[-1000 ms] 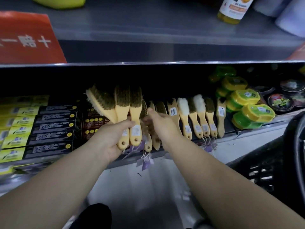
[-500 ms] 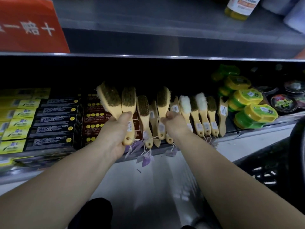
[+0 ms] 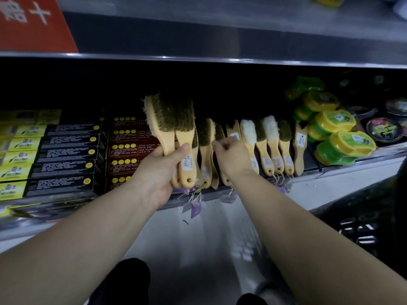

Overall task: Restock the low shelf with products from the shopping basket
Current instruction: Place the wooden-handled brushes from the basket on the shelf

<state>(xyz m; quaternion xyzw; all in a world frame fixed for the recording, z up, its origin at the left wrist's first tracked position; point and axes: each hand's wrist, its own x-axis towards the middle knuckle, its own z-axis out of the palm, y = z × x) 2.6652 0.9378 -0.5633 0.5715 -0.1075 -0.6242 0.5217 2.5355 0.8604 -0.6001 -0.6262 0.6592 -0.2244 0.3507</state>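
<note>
My left hand grips two wooden-handled brushes by their handles, bristle heads up, in front of the low shelf. Just to the right, my right hand has its fingers curled round the handle of another brush that lies in the row on the shelf. More brushes with dark and white bristles lie side by side to the right of that hand, paper tags hanging over the shelf edge. The dark shopping basket is at the lower right, its contents hidden.
Yellow and black boxes and dark red boxes fill the shelf's left side. Green and yellow round tins and black tins sit at the right. An upper shelf with a red sign overhangs.
My left hand held three brushes and now holds two. My right hand took one of them and brought it down into the row on the shelf.
</note>
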